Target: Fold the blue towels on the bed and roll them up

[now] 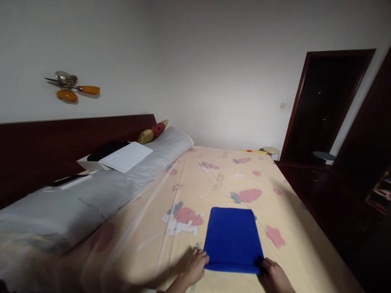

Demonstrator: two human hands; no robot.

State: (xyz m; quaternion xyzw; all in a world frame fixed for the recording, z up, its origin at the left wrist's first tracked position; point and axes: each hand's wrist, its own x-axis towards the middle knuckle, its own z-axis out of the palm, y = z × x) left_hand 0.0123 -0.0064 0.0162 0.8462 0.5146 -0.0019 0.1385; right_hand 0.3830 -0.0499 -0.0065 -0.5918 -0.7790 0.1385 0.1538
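A blue cloth (232, 236) lies flat on the bed in a near-rectangular shape, with a narrow folded or rolled band along its near edge. At the near left corner, my left hand (197, 266) has its fingers closed on the edge of the cloth. My right hand (275, 274) pinches the near right corner, where a dark shadow hides part of the fingertips. Both hands rest low, close to the bed sheet (238, 173), which is pale yellow with strawberry and rabbit prints.
A long grey pillow (128, 187) runs along the dark headboard (76, 130) on the left. On it are an open white box (126, 156) and a red and gold cushion (154, 131). Past the bed's far end stand a stool (270, 150) and a dark door (330, 106).
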